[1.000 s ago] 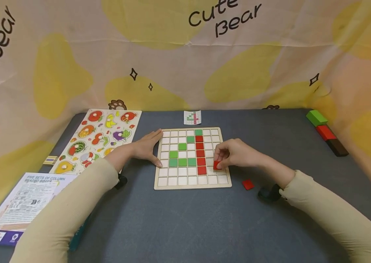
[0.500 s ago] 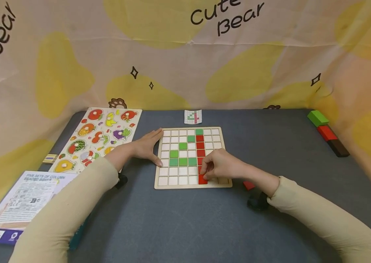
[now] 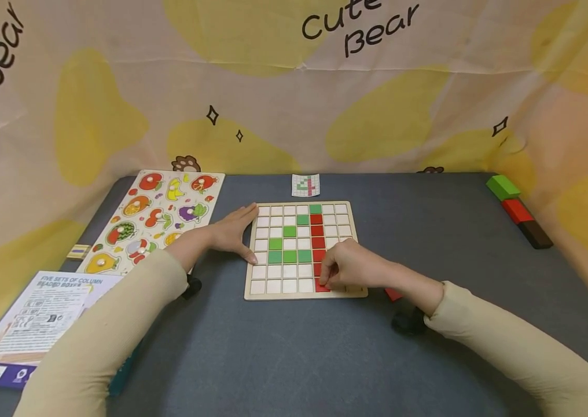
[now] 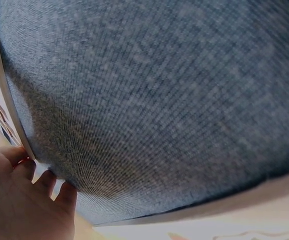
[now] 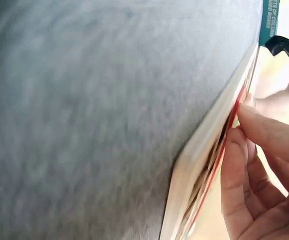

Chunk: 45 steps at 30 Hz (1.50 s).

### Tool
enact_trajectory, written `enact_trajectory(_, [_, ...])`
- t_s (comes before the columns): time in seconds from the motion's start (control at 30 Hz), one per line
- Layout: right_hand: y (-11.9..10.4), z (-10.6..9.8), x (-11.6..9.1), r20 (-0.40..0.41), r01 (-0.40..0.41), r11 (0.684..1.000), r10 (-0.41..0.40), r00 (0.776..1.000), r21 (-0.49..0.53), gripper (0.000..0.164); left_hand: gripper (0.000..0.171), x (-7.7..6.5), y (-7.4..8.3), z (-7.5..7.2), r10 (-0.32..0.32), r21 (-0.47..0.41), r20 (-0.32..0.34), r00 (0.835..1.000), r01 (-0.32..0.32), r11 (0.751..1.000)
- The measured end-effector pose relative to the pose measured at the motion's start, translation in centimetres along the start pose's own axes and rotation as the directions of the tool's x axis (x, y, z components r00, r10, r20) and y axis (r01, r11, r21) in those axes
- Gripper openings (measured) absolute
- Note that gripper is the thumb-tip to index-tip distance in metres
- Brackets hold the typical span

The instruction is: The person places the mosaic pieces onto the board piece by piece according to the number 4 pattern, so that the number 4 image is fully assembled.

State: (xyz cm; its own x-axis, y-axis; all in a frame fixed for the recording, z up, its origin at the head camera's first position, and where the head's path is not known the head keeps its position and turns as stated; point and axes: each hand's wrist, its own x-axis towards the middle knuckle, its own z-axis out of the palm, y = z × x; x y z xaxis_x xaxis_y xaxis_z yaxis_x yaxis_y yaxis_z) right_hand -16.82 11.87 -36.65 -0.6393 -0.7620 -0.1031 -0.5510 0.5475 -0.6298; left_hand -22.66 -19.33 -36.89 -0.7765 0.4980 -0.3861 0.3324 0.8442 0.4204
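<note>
A wooden grid board [image 3: 294, 298] with white cells lies mid-table in the head view. Green tiles [image 3: 289, 256] form an angled shape on it, beside a column of red tiles [image 3: 317, 231]. My left hand [image 3: 231, 233] rests along the board's left edge, thumb and fingers spread; in the left wrist view the hand [image 4: 29, 200] touches the rim. My right hand [image 3: 355, 263] pinches a red tile [image 3: 320, 285] at the bottom cell of the red column. In the right wrist view, thumb and forefinger meet at the tile's red edge [image 5: 234, 112].
Another red tile [image 3: 392, 294] lies right of the board, partly behind my right wrist. A small pattern card [image 3: 306, 185] lies beyond the board. Left are a fruit puzzle board [image 3: 157, 200] and a printed box [image 3: 39, 324]; at far right, a row of coloured blocks [image 3: 518, 211].
My right hand has carried the red tile left and toward me, from the board's right side to the red column's bottom cell. The left hand has stayed at the edge.
</note>
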Motion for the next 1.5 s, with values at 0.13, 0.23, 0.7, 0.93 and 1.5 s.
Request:
enact_trajectory(0.13, [1.1,-1.0,-1.1,0.041,0.034,0.999,-0.035,0.999,0.025,0.015,0.127,-0.1,0.2,0.0,-0.003,-0.001,0.001,1.0,0.003,1.0])
enact_trajectory(0.23, [2.5,-2.2,-2.3,0.111,0.021,0.995,-0.031,0.993,0.093,0.01,0.127,0.0,0.2,0.0,-0.001,0.003,0.0,1.0,0.001,1.0])
enact_trajectory(0.7, [7.5,-6.0,-7.7,0.361,-0.089,0.977,0.012,0.932,0.196,0.051,0.127,0.0,0.1,0.0,-0.008,0.005,0.0,1.0,0.008,1.0])
enact_trajectory(0.93, [7.5,-5.1,-8.1,0.31,-0.046,0.987,-0.003,0.951,0.153,0.034,0.127,0.2,0.0,0.1,-0.003,0.003,-0.005,1.0,0.003,1.0])
enact_trajectory(1.5, [7.1,-4.8,-5.5,-0.076,-0.13,0.989,0.124,0.989,-0.071,0.016,0.127,0.2,-0.1,0.1,0.005,0.002,0.005,1.0,-0.005,1.0])
